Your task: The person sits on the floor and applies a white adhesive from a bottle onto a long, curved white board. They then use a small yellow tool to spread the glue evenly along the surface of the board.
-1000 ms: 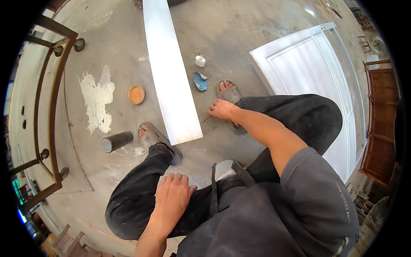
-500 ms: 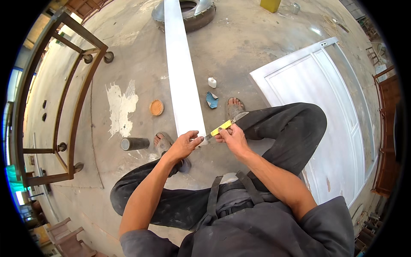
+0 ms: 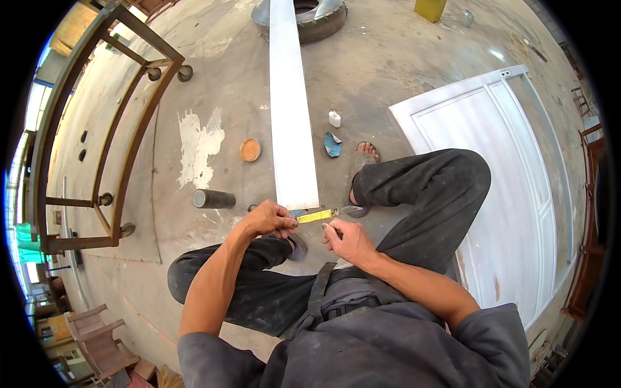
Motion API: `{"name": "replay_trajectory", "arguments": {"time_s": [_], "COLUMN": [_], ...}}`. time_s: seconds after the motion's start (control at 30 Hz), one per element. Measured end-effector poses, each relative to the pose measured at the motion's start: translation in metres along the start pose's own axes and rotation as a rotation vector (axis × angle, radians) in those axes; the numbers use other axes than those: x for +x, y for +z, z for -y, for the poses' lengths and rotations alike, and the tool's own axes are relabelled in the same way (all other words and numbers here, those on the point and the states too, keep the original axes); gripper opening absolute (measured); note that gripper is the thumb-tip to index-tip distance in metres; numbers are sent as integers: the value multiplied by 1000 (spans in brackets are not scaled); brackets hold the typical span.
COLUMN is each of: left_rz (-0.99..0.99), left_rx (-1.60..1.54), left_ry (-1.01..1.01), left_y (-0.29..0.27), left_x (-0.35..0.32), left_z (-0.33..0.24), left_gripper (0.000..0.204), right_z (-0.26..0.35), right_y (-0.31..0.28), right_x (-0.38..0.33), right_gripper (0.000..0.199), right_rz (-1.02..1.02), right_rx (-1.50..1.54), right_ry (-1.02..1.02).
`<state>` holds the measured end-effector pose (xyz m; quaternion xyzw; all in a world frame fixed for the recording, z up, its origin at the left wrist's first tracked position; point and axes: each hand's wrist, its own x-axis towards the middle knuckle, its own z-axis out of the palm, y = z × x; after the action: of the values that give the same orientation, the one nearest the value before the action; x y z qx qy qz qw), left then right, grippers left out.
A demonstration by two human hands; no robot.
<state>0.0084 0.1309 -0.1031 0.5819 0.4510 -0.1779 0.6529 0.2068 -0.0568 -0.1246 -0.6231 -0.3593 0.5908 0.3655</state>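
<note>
My left hand [image 3: 272, 218] is closed on one end of a yellow-handled blade tool [image 3: 315, 216]. Its grey metal end points right; whether it is a scraper or a cutter I cannot tell. Just below that metal end, my right hand [image 3: 346, 238] is curled with thumb and fingers together; anything inside is hidden. Both hands are in front of the near end of a long white board [image 3: 294, 123], between my bent knees.
An orange-filled round lid [image 3: 250, 150], a dark cylinder [image 3: 215, 199], a small white bottle [image 3: 334, 118] and a blue scrap [image 3: 332, 144] lie around the board. A tire [image 3: 320, 26] is under its far end. A white door panel [image 3: 479, 161] lies right; a wheeled metal frame [image 3: 123, 123] stands left.
The yellow-handled tool has passed from my right hand to my left and turned nearly level. My right hand has drawn back and curled. The view has shifted slightly.
</note>
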Motion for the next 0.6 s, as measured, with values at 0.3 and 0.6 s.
{"name": "replay_trajectory", "arguments": {"time_s": [0.3, 0.6], "left_rz": [274, -962], "left_rx": [339, -2], "left_ry": [47, 360], "left_y": [-33, -73], "left_x": [30, 146], "left_z": [-44, 40], "left_gripper": [21, 66], "right_z": [-3, -39], "right_y": [9, 9], "right_x": [-2, 25], "right_gripper": [44, 63], "right_rz": [-71, -362], "right_rx": [-532, -663], "right_ry": [-312, -249]}}
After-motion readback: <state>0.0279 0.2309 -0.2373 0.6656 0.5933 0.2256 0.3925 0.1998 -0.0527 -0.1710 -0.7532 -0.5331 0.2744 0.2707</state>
